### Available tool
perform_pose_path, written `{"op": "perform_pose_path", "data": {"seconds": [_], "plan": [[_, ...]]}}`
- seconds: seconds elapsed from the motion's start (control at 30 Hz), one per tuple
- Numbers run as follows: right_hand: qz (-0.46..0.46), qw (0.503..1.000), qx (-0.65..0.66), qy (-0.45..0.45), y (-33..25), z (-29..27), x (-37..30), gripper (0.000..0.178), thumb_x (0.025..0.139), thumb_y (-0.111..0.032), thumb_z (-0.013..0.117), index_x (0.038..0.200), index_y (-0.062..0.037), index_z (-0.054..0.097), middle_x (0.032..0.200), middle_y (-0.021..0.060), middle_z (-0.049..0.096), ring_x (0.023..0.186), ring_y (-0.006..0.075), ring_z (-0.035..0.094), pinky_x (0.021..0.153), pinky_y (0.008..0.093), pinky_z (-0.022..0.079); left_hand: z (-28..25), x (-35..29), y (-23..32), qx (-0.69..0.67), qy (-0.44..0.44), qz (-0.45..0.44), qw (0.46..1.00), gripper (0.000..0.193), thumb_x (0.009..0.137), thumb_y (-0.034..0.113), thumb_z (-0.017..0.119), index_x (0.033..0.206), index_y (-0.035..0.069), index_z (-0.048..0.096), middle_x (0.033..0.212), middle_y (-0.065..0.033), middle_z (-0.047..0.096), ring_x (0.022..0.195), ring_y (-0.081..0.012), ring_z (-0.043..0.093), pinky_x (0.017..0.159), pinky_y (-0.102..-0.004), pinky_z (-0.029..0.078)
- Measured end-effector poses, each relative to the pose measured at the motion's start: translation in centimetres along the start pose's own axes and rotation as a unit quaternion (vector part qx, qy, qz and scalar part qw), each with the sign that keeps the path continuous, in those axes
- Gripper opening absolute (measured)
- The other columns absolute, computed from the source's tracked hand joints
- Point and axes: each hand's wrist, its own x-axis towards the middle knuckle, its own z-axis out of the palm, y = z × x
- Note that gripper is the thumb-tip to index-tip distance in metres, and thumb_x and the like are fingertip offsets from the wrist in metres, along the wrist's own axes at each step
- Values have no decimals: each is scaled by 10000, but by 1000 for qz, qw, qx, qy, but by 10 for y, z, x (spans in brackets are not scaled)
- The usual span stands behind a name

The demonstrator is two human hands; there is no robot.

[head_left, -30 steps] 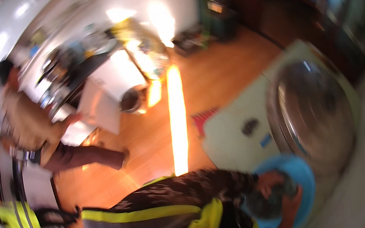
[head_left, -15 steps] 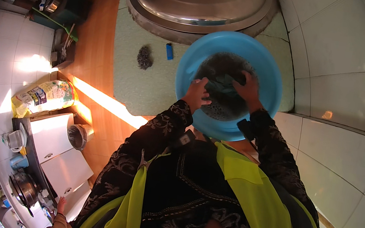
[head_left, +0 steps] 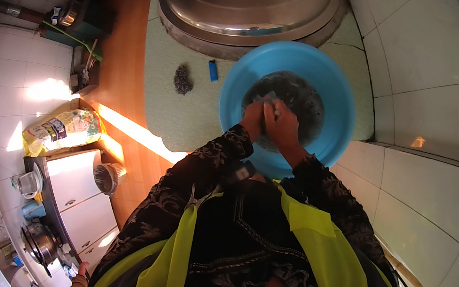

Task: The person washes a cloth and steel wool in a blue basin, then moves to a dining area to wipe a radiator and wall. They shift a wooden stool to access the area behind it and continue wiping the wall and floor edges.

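Note:
A light blue plastic basin holds dark, murky water with suds on it. Inside its rim my two hands are pressed together over the water. My left hand and my right hand are both closed on a bunched wet cloth. Only a small greyish part of the cloth shows beyond the fingers; the rest is hidden in my grip. Left of the basin, a blue lighter-shaped object and a dark metal scouring pad lie on the pale green counter.
Behind the basin sits a large domed metal lid. A tiled wall runs along the right. Lower left are a yellow printed sack, a waste bin and white cabinets. Another person's hand shows at the lower left.
My hands were apart with spread fingers around the cloth in the water. They have come together, and the cloth is now gathered between them. The view has shifted slightly.

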Motion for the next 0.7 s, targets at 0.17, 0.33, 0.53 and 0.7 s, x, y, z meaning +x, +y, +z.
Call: {"op": "perform_pose_path", "data": {"seconds": [0.17,0.33,0.53,0.7], "plan": [[-6,970,-238,-60,60,-8,57,329,883,-345,549,1052,-64,569,1043,192,606,878,400,599,717,484,488,13,-2,-1,243,56,51,967,407,959,311,448,1247,24,441,1222,-121,488,1094,-276,492,903,-437,442],[205,966,28,156,108,-16,51,434,832,-402,623,1051,-29,593,1007,187,634,929,393,591,784,477,467,36,-31,40,-38,109,-103,988,643,951,380,466,1419,32,195,1416,-200,267,1287,-377,320,1032,-474,364],[65,993,-46,-85,74,-6,19,342,834,-344,614,897,-8,626,781,199,615,797,310,637,673,446,479,40,-35,35,-26,155,-147,977,712,952,422,452,1451,53,105,1472,-196,128,1336,-410,209,1053,-511,320],[16,995,27,-96,7,-11,0,300,829,-351,625,876,-56,654,806,185,625,778,329,627,610,425,481,32,-23,27,-75,65,-104,990,617,937,423,486,1385,46,288,1364,-125,373,1231,-307,407,986,-447,402]]}}
